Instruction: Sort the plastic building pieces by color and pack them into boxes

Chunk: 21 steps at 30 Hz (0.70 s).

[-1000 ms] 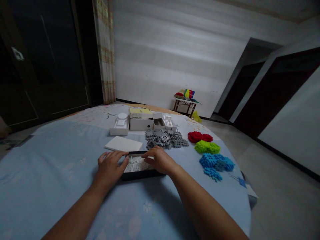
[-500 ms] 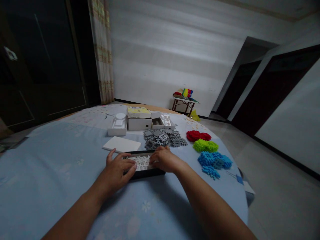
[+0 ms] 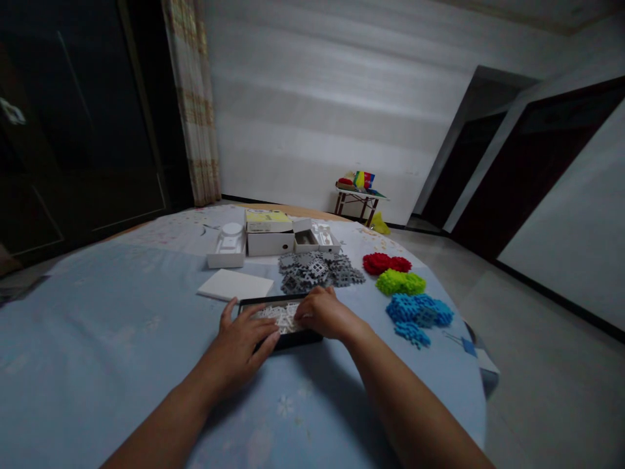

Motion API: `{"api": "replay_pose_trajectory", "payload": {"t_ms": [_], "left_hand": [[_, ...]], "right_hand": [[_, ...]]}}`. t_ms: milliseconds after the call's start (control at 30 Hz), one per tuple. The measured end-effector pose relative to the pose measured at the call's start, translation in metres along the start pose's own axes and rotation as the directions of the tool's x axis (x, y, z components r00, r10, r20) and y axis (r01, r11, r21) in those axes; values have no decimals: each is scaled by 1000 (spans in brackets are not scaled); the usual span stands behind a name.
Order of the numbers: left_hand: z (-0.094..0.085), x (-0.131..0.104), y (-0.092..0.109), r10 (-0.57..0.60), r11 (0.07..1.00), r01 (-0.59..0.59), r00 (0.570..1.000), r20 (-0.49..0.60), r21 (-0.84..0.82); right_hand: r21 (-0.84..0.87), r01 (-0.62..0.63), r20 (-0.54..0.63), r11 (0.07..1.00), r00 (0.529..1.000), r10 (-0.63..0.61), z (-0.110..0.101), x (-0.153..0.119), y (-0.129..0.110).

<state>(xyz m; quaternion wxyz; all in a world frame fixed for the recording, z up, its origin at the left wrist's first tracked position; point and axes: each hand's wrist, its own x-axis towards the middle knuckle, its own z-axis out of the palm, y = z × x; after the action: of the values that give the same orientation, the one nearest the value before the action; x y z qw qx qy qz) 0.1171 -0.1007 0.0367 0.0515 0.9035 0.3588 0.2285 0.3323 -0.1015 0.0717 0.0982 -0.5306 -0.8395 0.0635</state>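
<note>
The left hand (image 3: 247, 340) spreads over the black box (image 3: 295, 340) on the table (image 3: 122, 352), maybe to keep it steady. The right hand (image 3: 322, 312) bunches its fingers at the white pieces (image 3: 286, 317) inside (I can't tell if it pinches any).

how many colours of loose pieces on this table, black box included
5: white pieces in the black box, a grey heap beyond it, and a red heap, green heap and blue heap to the right. More may be hidden in the boxes behind.
</note>
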Motion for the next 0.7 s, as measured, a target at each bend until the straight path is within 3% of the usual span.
{"api": "replay_pose_trajectory", "payload": {"t_ms": [133, 300, 433, 567, 700], "left_hand": [[-1, 0, -1, -51, 998, 53, 998, -44, 40], [-3, 2, 3, -19, 996, 25, 998, -66, 89], [2, 4, 10, 14, 997, -14, 1000, -11, 81], [3, 4, 8, -86, 991, 87, 996, -15, 101], [-2, 2, 2, -104, 987, 109, 993, -49, 117]], "right_hand": [[90, 73, -57, 993, 996, -68, 7, 4, 0], [128, -15, -164, 992, 986, 36, -4, -3, 9], [102, -8, -100, 995, 995, 19, -7, -8, 9], [28, -22, 1, 999, 1000, 22, -4, -7, 6], [13, -22, -43, 1000, 999, 23, -3, -5, 7]]}}
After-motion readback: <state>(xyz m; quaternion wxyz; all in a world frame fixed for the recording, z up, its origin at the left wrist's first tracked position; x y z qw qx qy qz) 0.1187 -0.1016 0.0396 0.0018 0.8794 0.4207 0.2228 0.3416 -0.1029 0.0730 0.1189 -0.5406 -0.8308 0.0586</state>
